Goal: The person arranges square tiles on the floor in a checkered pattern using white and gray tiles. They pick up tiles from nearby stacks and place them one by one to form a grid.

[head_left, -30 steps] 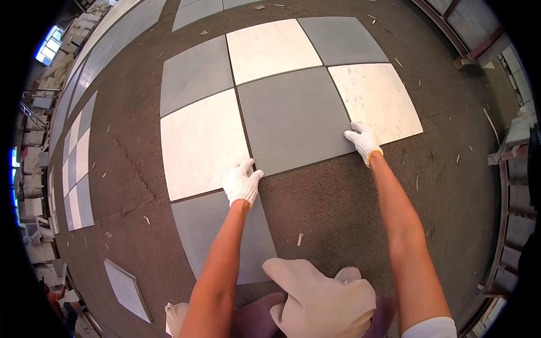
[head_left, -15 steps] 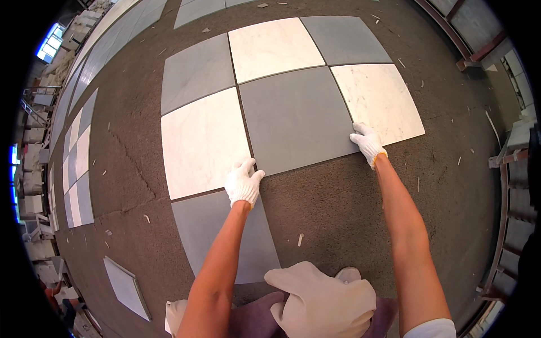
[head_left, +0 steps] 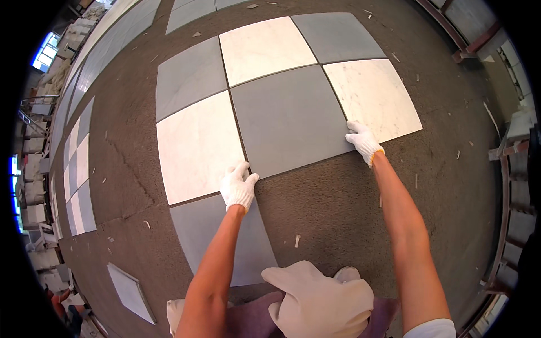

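Observation:
Large square stone tiles lie flat in a checker pattern of grey and white. My left hand (head_left: 239, 188), in a white knit glove, rests at the near left corner of the middle grey tile (head_left: 290, 121). Its fingers reach over the seam by the left white tile (head_left: 197, 147), thumb apart, above the near grey tile (head_left: 222, 236). My right hand (head_left: 363, 142), also gloved, touches the middle tile's near right corner, beside the right white tile (head_left: 373, 98). Its fingers and thumb are spread. Neither hand has lifted a tile.
Brown rough floor (head_left: 332, 208) carries scattered pale chips (head_left: 297, 241). A loose tile (head_left: 131, 294) lies at lower left, and a smaller checkered panel (head_left: 78, 163) at far left. Metal racks (head_left: 503, 225) stand along the right. A person (head_left: 61, 304) shows at the lower left edge.
The view has shifted slightly, so the tiles sit a little further left in it. Both hands keep about the same places at the middle grey tile's near corners.

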Tool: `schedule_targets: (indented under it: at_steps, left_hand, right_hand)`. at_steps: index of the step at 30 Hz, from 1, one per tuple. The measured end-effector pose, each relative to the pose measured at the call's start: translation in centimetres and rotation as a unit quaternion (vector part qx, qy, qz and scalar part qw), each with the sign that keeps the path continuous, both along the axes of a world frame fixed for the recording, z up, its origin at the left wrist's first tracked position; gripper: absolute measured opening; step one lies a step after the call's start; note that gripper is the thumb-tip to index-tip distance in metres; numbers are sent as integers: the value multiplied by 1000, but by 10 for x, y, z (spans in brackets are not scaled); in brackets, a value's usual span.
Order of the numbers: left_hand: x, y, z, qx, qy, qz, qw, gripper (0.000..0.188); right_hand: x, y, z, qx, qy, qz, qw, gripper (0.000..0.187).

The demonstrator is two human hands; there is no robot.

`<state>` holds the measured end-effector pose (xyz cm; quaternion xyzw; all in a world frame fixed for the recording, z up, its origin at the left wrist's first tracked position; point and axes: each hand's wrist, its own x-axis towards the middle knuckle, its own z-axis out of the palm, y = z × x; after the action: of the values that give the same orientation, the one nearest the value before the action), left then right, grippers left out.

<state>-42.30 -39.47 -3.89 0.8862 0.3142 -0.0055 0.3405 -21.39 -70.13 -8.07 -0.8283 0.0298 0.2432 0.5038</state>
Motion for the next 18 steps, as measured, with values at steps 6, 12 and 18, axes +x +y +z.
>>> schedule_targets:
  at_steps: [6,12,18]
  left_hand:
    - [2,-3,5,-9,12,7,1000,35]
    - [-1,-3,0,-1,-8,14,1000,37]
    - [4,-4,-3,24,2,1,1000,36]
  right_hand:
    - [0,-4,3,0,12,4,1000,57]
    - [-5,1,10,4,26,-3,1000,57]
    - [-1,-3,7,-79,-38,45,995,61]
